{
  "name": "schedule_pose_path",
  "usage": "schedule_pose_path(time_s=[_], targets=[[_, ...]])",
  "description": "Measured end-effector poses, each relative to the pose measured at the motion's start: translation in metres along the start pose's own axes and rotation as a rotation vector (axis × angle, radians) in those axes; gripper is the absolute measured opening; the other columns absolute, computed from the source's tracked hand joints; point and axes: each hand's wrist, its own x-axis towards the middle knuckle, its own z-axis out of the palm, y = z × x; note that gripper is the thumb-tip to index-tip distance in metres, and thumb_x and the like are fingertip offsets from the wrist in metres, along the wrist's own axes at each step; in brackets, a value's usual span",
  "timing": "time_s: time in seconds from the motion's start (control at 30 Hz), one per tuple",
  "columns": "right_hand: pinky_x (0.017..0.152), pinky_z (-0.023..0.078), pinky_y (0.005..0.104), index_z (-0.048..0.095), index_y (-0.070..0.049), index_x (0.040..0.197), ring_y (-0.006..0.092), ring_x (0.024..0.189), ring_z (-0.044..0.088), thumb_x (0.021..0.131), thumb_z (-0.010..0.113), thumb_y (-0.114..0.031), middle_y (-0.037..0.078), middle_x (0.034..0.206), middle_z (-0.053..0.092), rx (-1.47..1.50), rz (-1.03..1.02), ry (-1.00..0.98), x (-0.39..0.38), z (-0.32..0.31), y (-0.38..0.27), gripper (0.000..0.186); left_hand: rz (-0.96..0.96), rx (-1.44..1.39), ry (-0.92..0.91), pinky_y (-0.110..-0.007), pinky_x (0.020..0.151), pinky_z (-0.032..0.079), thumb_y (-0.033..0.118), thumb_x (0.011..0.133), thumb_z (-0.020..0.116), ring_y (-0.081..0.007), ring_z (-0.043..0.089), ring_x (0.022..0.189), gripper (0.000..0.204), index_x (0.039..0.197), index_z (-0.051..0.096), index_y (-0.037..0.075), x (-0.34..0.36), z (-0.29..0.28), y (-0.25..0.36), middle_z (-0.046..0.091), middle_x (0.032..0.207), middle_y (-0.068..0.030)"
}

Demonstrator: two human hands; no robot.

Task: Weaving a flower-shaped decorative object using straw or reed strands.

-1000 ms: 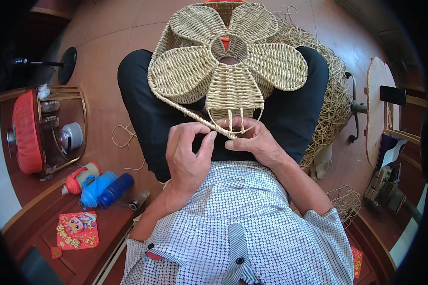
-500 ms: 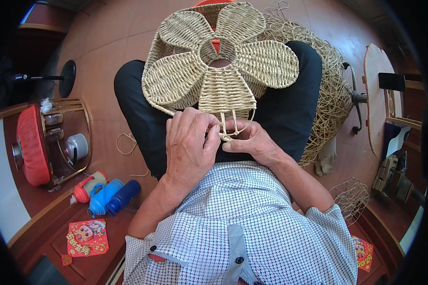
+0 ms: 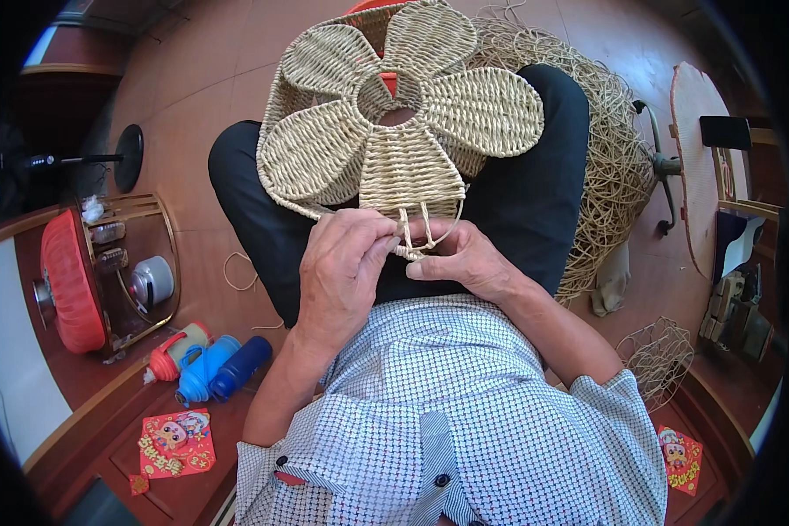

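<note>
A woven straw basket (image 3: 486, 110) with a flower-shaped front lies across my lap, its petals spread around a round opening. The nearest petal (image 3: 408, 167) is woven only part way. From its edge, bare strands (image 3: 427, 226) run down to a thin curved frame between my hands. My left hand (image 3: 342, 272) pinches the straw cord at the frame's tip, thumb against bent fingers. With thumb and curled fingers, my right hand (image 3: 469, 263) grips the frame's lower right part. The fingertips partly hide the cord's path.
A big heap of loose straw cord (image 3: 600, 175) lies on the floor beyond my right leg. To the left are several bottles (image 3: 241, 368) and a red-covered round container (image 3: 66, 280) by a small rack. A round board (image 3: 693, 167) stands at the right.
The basket sits slightly further left and higher in the picture as the view shifts. My left fingers have moved slightly at the cord; my right hand keeps its grip.
</note>
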Motion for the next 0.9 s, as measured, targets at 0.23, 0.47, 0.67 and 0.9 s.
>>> schedule_pose_path(time_s=[0.23,0.47,0.67,0.9], targets=[[0.106,0.053,0.0294,0.070,-0.002,0.140,0.0087,0.114,0.066,0.094,0.077,-0.004,0.000,0.124,0.072,0.012,-0.040,0.024,-0.005,-0.002,0.000,0.046,-0.074,-0.094,0.062,-0.032,0.077,0.055,0.005,0.096,0.081,-0.0195,0.070,0.086,0.012,0.107,0.078,0.002,-0.001,0.007,0.011,0.080,0.105,-0.0082],[0.109,0.052,0.0318,0.066,0.002,0.138,0.0109,0.117,0.065,0.096,0.068,-0.006,0.003,0.124,0.070,0.074,-0.149,0.117,-0.004,-0.008,0.011,0.043,-0.146,-0.013,0.095,-0.034,0.070,0.051,0.005,0.095,0.082,-0.0179,0.065,0.079,0.011,0.104,0.077,0.004,0.004,0.012,0.020,0.076,0.094,-0.0059],[0.109,0.051,0.0315,0.068,0.002,0.137,0.0121,0.116,0.066,0.102,0.068,-0.007,0.003,0.124,0.072,0.186,-0.175,0.095,-0.002,-0.009,0.016,0.036,0.147,0.238,0.131,-0.042,0.078,0.052,0.002,0.089,0.081,-0.0298,0.064,0.084,0.014,0.101,0.076,0.006,0.005,0.022,0.019,0.071,0.091,-0.0073],[0.100,0.053,0.0292,0.070,0.000,0.135,0.0100,0.108,0.066,0.110,0.071,-0.020,0.001,0.121,0.073,0.105,-0.148,0.163,-0.004,-0.007,0.020,0.032,0.172,0.276,-0.071,-0.044,0.083,0.050,0.003,0.090,0.077,-0.0300,0.063,0.091,0.018,0.107,0.075,0.007,0.006,0.011,0.020,0.065,0.093,-0.0070]])
